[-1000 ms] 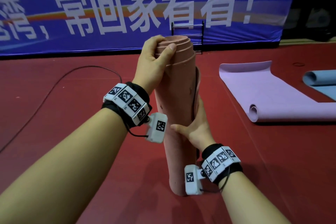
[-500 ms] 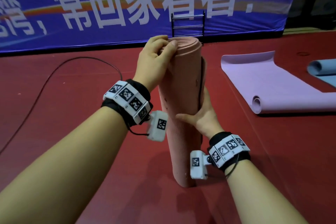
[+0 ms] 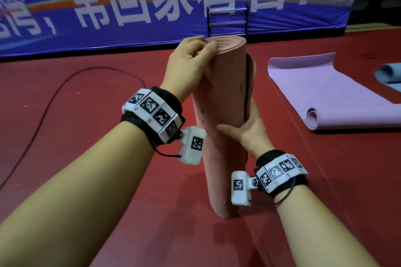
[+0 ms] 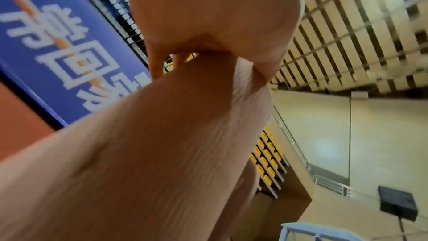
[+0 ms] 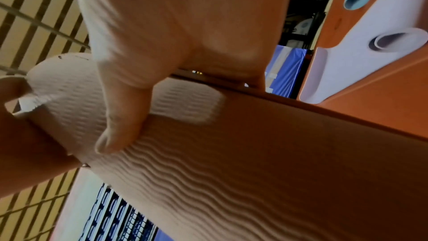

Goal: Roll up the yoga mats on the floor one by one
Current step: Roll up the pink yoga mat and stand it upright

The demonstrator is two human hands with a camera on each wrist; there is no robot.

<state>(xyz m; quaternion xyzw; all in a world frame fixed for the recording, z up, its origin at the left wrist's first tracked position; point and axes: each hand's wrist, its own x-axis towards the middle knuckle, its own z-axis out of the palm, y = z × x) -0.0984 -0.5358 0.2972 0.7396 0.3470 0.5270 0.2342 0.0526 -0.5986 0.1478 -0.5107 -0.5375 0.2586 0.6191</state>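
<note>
A rolled pink yoga mat (image 3: 221, 119) stands upright on the red floor in the head view. My left hand (image 3: 191, 65) grips its top rim, thumb and fingers curled over the coiled end. My right hand (image 3: 249, 123) wraps around the roll's middle from the right, thumb across the front; its other fingers are hidden behind the roll. The right wrist view shows my thumb (image 5: 120, 113) pressed on the ribbed pink mat (image 5: 231, 171). In the left wrist view the pink mat (image 4: 139, 153) fills the frame under my palm (image 4: 220, 16).
A lilac mat (image 3: 329, 93) lies partly unrolled on the floor to the right, with a blue mat (image 3: 388, 76) beyond it. A black cable (image 3: 54, 97) curves across the floor at left. A blue banner (image 3: 152, 0) and a small metal rack (image 3: 226, 20) stand behind.
The roll has been set more upright and slightly farther away. Both hands keep their hold, the left at the top, the right at the middle.
</note>
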